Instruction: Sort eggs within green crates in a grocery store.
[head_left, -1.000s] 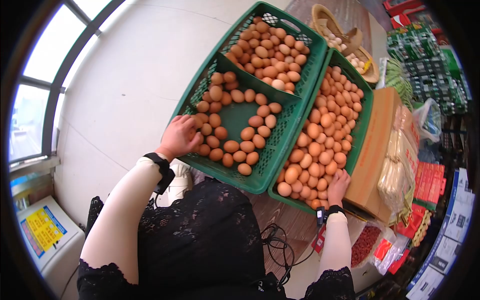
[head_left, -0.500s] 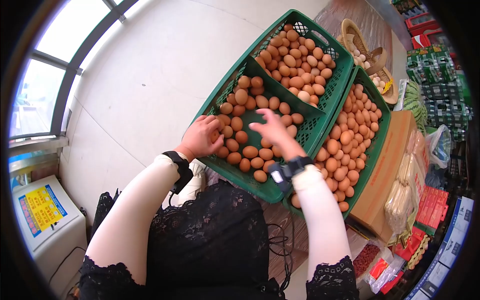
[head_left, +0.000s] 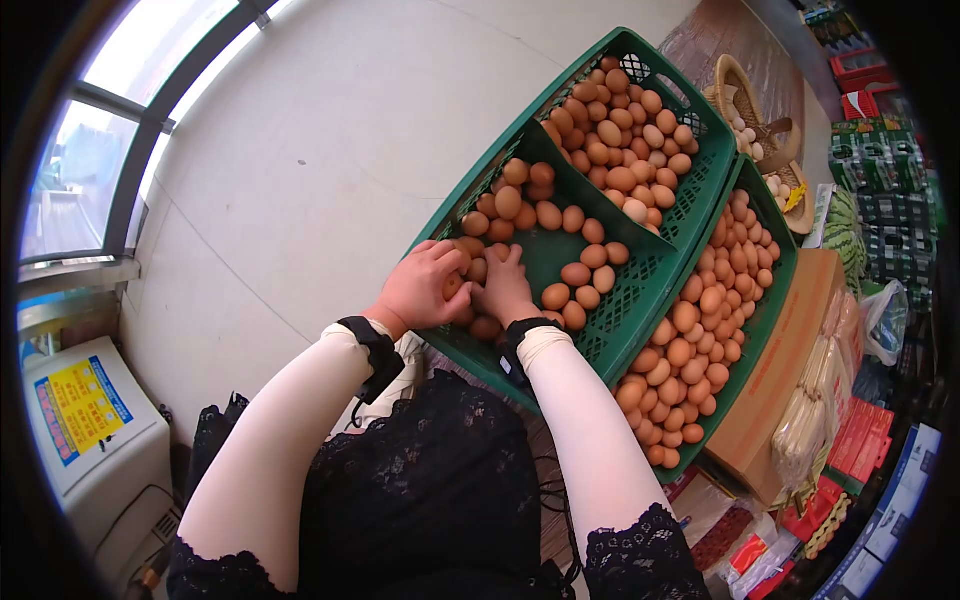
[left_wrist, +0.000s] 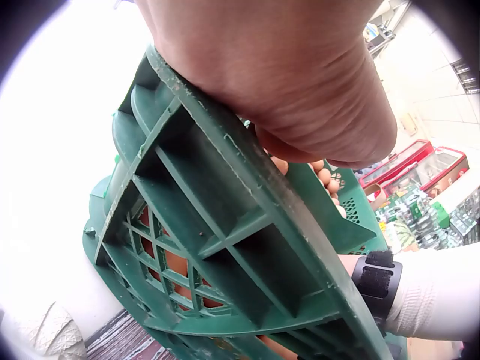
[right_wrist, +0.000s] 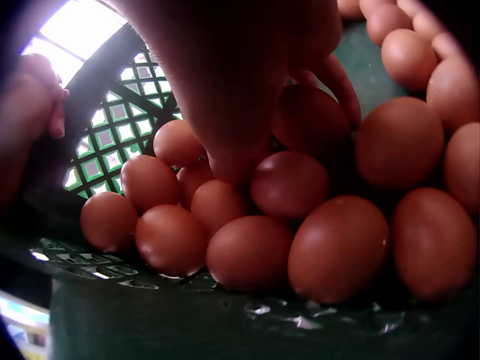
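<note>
Brown eggs lie in the near compartment of a green crate (head_left: 625,340). My left hand (head_left: 425,287) is at the crate's left rim, fingers curled round an egg (head_left: 453,286); the left wrist view shows this hand (left_wrist: 277,75) over the crate's edge (left_wrist: 259,184), its fingertips hidden. Beside it, my right hand (head_left: 507,292) reaches down among the eggs. In the right wrist view the right hand's (right_wrist: 247,82) fingers bend round a shaded egg (right_wrist: 311,120), with several eggs (right_wrist: 249,253) lying below it. The palm side of both hands is mostly hidden in the head view.
A divider (head_left: 600,195) separates off a far compartment full of eggs (head_left: 620,130). A second green crate (head_left: 785,255) of eggs adjoins on the right, then a cardboard box (head_left: 775,380) and a wicker basket (head_left: 735,85). A white appliance (head_left: 130,450) stands at the left.
My right hand has left the second crate's eggs, crossed leftward into the near compartment and come beside my left hand. The left hand stays at the rim; the head view has shifted.
</note>
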